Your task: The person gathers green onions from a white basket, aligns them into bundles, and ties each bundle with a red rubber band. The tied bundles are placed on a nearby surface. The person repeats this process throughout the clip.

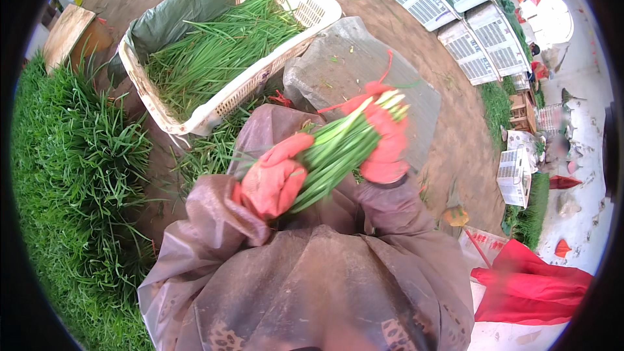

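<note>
A bundle of Chinese chives [336, 146] lies slantwise across my lap, its pale stem ends towards the upper right. My left hand [275, 175], in a red glove, grips the leafy part. Around the stem end closes my right hand [387, 144], gloved in red too and slightly blurred. A thin red tie [390, 66] sticks up beside the right glove; whether it circles the bundle I cannot tell. Just beyond the bundle is a board covered in grey sheeting [360, 53] with green scraps on it.
A white plastic crate [224, 107], partly lined with green cloth, holds loose chives [229, 48]. Massed chives [73, 195] cover the left side. White crates [477, 34] are stacked far right. A wooden box [73, 34] stands at upper left, and red cloth [531, 287] lies at lower right.
</note>
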Tool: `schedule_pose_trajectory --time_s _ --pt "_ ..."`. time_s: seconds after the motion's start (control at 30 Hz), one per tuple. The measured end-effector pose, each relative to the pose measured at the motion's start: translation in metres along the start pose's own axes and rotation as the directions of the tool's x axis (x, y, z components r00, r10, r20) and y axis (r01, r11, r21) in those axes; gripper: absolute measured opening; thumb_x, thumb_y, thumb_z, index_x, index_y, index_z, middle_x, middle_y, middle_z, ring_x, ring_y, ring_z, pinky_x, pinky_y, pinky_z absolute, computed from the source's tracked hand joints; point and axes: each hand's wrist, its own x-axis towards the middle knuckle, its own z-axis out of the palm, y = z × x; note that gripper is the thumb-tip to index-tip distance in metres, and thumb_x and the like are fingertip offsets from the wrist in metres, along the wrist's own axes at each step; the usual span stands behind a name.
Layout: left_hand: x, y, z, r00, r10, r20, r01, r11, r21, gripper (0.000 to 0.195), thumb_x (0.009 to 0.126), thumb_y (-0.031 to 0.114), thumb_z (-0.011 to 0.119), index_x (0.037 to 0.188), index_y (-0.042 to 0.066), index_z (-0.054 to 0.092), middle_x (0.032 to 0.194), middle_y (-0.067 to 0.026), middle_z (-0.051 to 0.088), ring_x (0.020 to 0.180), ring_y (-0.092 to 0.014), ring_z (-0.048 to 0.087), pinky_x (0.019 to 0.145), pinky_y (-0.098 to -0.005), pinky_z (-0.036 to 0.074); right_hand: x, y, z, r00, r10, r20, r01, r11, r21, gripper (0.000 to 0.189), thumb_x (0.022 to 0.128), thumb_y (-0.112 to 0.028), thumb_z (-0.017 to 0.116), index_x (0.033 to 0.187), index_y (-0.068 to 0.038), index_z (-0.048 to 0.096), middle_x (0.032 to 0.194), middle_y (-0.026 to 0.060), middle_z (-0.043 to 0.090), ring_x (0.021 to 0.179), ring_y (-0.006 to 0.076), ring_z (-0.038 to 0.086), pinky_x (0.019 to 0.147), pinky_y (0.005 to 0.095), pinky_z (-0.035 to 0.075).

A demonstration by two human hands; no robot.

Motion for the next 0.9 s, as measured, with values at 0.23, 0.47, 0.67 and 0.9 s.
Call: schedule_pose_trajectory --time_s 0.23,0.47,0.67,0.9 --pt "-0.095 -0.042 -0.084 0.787 -0.592 0.172 0.438 0.734 0.519 0.013 0.083 0.014 0.064 0.087 0.002 0.063 0.086 -0.0149 0.067 0.076 -0.040 0.066 0.072 -0.0467 0.056 0.038 -0.158 -0.031 0.807 -0.575 -0.136 0.580 0.814 0.005 0.041 0.096 -0.016 0.058 0.133 -0.007 0.043 0.098 0.0068 0.062 0.091 0.0210 0.063 0.086 0.0406 0.055" --pt "-0.032 -0.043 -0.101 0.880 -0.472 0.057 0.425 0.834 0.353 0.056 0.085 0.022 0.073 0.135 0.006 0.055 0.138 -0.0209 0.055 0.127 -0.033 0.054 0.105 -0.0411 0.043 0.028 -0.135 -0.021 0.900 -0.423 -0.108 0.411 0.904 -0.119 0.043 0.090 -0.008 0.066 0.129 -0.005 0.050 0.093 0.0058 0.063 0.090 0.0208 0.062 0.089 0.0411 0.053" --pt "0.039 -0.079 0.014 0.633 -0.772 -0.062 0.725 0.619 -0.303 0.079 0.084 0.029 0.077 0.145 -0.003 0.039 0.133 -0.0273 0.055 0.128 -0.036 0.052 0.109 -0.0409 0.040 0.029 -0.077 -0.016 0.955 -0.256 -0.150 0.270 0.959 0.082 0.046 0.086 -0.004 0.067 0.128 0.000 0.050 0.088 0.0057 0.061 0.085 0.0211 0.062 0.088 0.0420 0.054" --pt "-0.025 -0.142 0.044 0.599 -0.677 -0.427 0.796 0.450 0.404 0.095 0.069 0.037 0.083 0.141 -0.008 0.039 0.144 -0.0341 0.038 0.128 -0.046 0.046 0.107 -0.0457 0.041 0.009 -0.078 -0.068 0.974 -0.221 -0.049 0.222 0.974 0.036 0.067 0.087 -0.012 0.070 0.145 -0.004 0.039 0.102 0.0022 0.064 0.089 0.0161 0.062 0.088 0.0380 0.053"
